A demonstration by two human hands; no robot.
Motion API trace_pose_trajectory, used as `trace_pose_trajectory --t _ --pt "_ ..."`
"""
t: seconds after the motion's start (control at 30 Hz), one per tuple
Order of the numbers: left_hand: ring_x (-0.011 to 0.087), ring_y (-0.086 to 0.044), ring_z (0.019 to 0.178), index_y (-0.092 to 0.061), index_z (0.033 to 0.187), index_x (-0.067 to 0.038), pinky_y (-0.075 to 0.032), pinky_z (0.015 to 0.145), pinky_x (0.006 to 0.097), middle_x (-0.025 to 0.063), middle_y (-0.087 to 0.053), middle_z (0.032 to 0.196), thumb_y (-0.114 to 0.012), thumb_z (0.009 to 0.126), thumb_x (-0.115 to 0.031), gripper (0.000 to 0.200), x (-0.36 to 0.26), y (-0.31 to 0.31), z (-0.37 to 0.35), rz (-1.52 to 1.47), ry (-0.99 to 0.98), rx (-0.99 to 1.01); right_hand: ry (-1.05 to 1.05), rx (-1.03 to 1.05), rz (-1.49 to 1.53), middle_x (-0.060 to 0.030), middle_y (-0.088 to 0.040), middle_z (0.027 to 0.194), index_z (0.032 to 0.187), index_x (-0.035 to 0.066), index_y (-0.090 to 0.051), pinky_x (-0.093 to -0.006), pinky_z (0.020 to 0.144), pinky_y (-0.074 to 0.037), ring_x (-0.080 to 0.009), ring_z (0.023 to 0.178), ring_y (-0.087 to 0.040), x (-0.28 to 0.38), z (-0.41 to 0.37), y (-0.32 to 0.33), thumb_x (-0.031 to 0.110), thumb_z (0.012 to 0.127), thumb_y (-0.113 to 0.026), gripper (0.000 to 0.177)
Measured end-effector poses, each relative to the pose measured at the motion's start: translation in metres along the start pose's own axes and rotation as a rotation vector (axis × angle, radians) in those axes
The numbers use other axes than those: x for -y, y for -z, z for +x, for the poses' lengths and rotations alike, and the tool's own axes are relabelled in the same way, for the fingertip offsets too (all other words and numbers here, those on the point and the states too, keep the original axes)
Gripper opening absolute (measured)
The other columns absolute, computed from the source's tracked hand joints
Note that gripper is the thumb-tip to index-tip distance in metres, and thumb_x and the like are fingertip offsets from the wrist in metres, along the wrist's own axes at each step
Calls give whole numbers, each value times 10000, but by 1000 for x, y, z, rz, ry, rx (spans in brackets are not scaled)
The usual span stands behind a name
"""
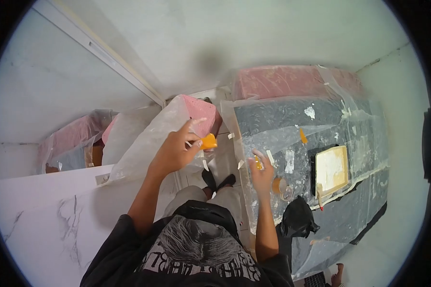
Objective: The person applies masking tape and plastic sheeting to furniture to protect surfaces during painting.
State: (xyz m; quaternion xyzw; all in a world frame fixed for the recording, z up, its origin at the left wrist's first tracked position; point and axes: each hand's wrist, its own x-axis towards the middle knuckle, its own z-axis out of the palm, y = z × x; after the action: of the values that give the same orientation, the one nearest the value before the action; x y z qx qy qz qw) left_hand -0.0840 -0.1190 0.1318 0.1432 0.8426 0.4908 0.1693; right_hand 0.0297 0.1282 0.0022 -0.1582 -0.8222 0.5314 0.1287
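Observation:
My left hand (176,149) is raised in front of me and pinches a small orange scraper (209,141) between thumb and fingers, above a plastic-wrapped pink stool (201,114). My right hand (263,173) is lifted over the near edge of the plastic-covered bed (292,119), fingers curled around a small orange piece (257,164); what that piece is cannot be made out. My legs and dark shoes (218,182) show far below on the tiled floor.
A cream tray of white paste (331,168) lies on the covered bed, with a tape roll (280,185) and a black bag (298,217) near it. White walls close in around, and a mirror (57,105) stands at the left. Another person's foot (339,275) shows at the bottom.

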Motion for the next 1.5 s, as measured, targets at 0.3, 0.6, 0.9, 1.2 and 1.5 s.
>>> trace_pose_trajectory --t 0.3,0.6,0.9,1.2,1.5 --pt "253 -680 758 -371 1375 -61 -524 716 312 147 -703 863 -571 851 -54 561 11 -4 -24 -99 51 149 -63 507 315 -113 -686 890 946 -16 -694 -310 831 -467 -198 803 -636 97 25 -45 83 803 -720 176" --pt "226 -607 1096 -412 1358 -52 -458 942 353 141 -626 1194 -608 887 -159 521 67 -13 -57 -970 421 -257 51 262 326 -69 -667 867 864 -15 -672 -294 812 -462 -156 831 -609 95 48 -67 72 869 -658 88" --pt "247 -589 1017 -467 1266 -3 -470 850 356 123 -577 1191 -740 764 -351 669 272 -83 -109 -758 1058 -264 225 261 593 -99 -644 944 946 -4 -613 -276 823 -446 -145 887 -582 105 82 -55 83 889 -650 111" --pt "243 -480 1151 -429 1325 -104 -415 908 450 83 -497 1281 -762 730 -329 718 371 -139 -95 -865 1282 -420 -16 342 543 -23 -624 880 938 15 -610 -215 736 -430 -68 789 -536 78 81 -35 84 889 -655 96" --pt "149 -560 796 -611 1006 -144 -460 713 360 27 -622 936 -617 863 -342 244 397 -138 -81 -1074 1203 -793 -156 394 493 -2 -602 863 916 16 -613 -217 715 -429 -60 780 -522 60 82 -31 99 892 -663 100"
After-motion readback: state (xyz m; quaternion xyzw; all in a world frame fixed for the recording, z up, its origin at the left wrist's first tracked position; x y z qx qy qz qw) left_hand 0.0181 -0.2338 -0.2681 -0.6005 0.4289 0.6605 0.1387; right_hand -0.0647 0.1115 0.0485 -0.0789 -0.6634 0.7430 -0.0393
